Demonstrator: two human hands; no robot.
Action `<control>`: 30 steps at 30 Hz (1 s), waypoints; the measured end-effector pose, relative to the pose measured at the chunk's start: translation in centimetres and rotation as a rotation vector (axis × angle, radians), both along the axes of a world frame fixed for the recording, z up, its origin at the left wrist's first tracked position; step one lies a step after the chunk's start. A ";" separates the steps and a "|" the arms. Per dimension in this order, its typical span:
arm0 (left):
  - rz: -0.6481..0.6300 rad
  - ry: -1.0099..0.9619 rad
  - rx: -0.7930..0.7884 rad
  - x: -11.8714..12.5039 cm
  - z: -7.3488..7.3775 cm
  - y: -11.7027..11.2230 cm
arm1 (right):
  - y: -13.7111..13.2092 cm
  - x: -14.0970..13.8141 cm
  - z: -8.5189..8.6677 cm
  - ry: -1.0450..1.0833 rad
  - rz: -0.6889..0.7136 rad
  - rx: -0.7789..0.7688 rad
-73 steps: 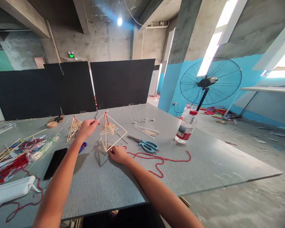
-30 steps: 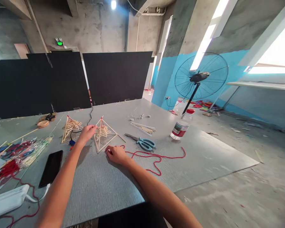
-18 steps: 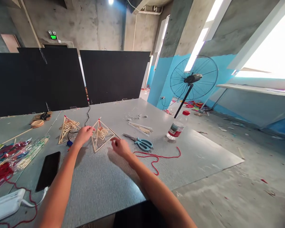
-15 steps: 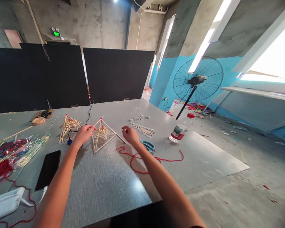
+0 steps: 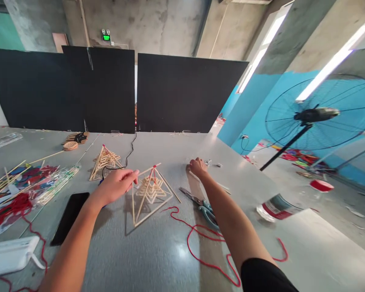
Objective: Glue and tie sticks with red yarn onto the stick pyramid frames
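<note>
A pyramid frame of thin wooden sticks (image 5: 151,194), tied with red thread at its tip, stands on the grey table (image 5: 158,259). My left hand (image 5: 117,186) rests against its left edge, fingers pinched on a stick. My right hand (image 5: 197,166) is stretched far out over the table, fingers curled down on a bundle of loose sticks (image 5: 219,185) and small bits; what they hold is hidden. A red string (image 5: 197,243) curls under my right forearm.
Blue-handled scissors (image 5: 205,207) lie beside my right arm. A second stick pyramid (image 5: 104,160), a black phone (image 5: 69,217), a white power strip (image 5: 10,255) and bags of sticks and red yarn (image 5: 24,190) sit left. A water bottle (image 5: 287,202) and a fan (image 5: 316,115) are right.
My right hand left the pyramid's base and reached forward and right, past the scissors, to the loose sticks. My left hand stayed on the pyramid. The view swung left and down.
</note>
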State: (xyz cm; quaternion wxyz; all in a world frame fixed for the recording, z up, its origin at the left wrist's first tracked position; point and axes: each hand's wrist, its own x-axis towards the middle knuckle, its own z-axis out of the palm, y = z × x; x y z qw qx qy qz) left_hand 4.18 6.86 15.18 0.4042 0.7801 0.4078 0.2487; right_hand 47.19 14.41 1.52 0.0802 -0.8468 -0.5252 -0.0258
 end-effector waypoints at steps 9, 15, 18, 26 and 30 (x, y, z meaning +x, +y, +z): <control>-0.094 0.099 0.183 0.6 1.6 -2.8 | -1.9 -1.3 0.6 0.285 -0.001 0.351; -0.233 0.099 0.187 1.3 -1.3 -1.3 | -9.0 -6.4 -1.5 0.624 0.096 0.662; -0.186 0.095 0.272 1.6 -3.1 0.2 | -12.9 -9.8 -3.7 0.763 0.151 0.773; -0.194 0.179 0.321 -0.2 -4.5 0.9 | -17.3 -16.0 -5.9 0.943 0.215 0.956; -0.152 0.227 0.301 -2.7 -4.6 1.8 | -17.6 -17.0 -5.7 0.994 0.253 0.977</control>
